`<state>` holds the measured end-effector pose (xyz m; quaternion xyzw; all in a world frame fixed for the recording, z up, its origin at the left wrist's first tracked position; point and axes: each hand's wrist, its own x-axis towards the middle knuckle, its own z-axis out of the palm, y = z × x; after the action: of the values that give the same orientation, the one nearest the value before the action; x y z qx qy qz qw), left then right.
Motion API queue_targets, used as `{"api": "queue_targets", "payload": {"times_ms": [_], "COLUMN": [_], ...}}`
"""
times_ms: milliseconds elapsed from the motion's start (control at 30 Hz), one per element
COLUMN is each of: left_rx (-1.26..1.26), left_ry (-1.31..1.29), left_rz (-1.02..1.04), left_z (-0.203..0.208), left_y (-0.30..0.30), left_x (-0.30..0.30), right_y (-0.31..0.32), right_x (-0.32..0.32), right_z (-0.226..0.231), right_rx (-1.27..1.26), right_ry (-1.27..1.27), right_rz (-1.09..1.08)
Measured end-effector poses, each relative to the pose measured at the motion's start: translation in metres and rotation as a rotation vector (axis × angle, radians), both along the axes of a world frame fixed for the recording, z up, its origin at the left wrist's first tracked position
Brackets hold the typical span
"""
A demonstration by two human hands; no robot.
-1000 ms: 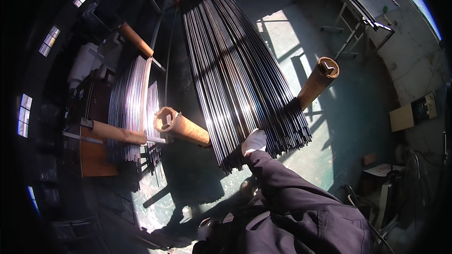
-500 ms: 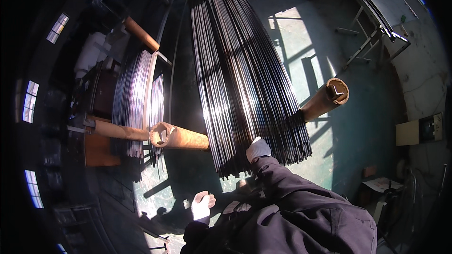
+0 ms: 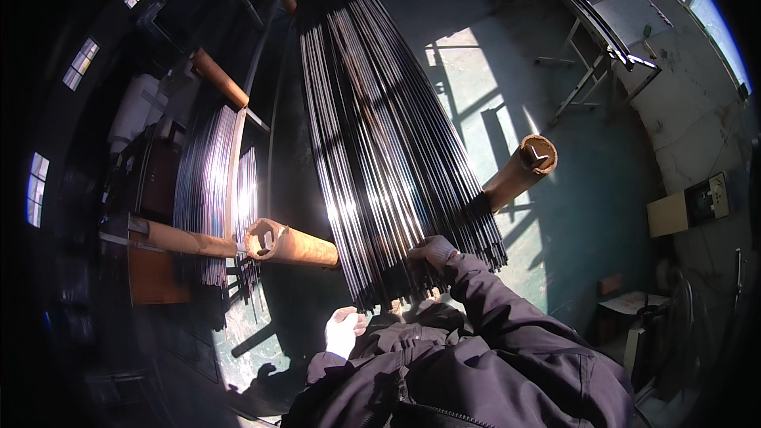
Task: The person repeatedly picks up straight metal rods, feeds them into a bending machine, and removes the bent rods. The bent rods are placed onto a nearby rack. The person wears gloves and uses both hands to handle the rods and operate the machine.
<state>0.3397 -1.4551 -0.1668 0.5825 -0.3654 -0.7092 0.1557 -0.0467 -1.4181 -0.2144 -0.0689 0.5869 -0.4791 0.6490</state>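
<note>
Gripping near ends of dark rod bundle (image 3: 388,166), right hand (image 3: 432,252) curls closed on top strands. Left hand (image 3: 342,331) loosely fisted, empty, near body. Bundle rests across rusty pipe supports (image 3: 293,244), keeping it off floor (image 3: 507,111).

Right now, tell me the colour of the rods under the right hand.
Black, glinting in sunlight: the rods, in the head view.
</note>
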Motion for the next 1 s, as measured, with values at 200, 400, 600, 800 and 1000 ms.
{"api": "queue_targets", "payload": {"times_ms": [200,400,600,800,1000], "left_rx": [0.025,0.128,0.306,0.569,0.657], "left_ry": [0.12,0.154,0.323,0.646,0.451], "left_rz": [-0.122,-0.396,-0.542,-0.191,-0.311], "left_z": [0.012,0.005,-0.023,-0.012,0.041], "left_y": [-0.038,-0.061,-0.079,-0.083,0.027], "left_x": [-0.027,-0.069,-0.158,-0.23,-0.223], "right_y": [0.007,0.131,0.38,0.506,0.49], "right_x": [0.011,0.048,0.229,0.401,0.4], "right_z": [0.023,0.09,0.154,0.182,0.159], "right_rx": [0.014,0.372,1.007,1.3,1.148], "right_ry": [0.216,0.831,0.686,1.282,1.336], "right_rz": [-0.074,0.07,0.161,0.006,-0.219]}}
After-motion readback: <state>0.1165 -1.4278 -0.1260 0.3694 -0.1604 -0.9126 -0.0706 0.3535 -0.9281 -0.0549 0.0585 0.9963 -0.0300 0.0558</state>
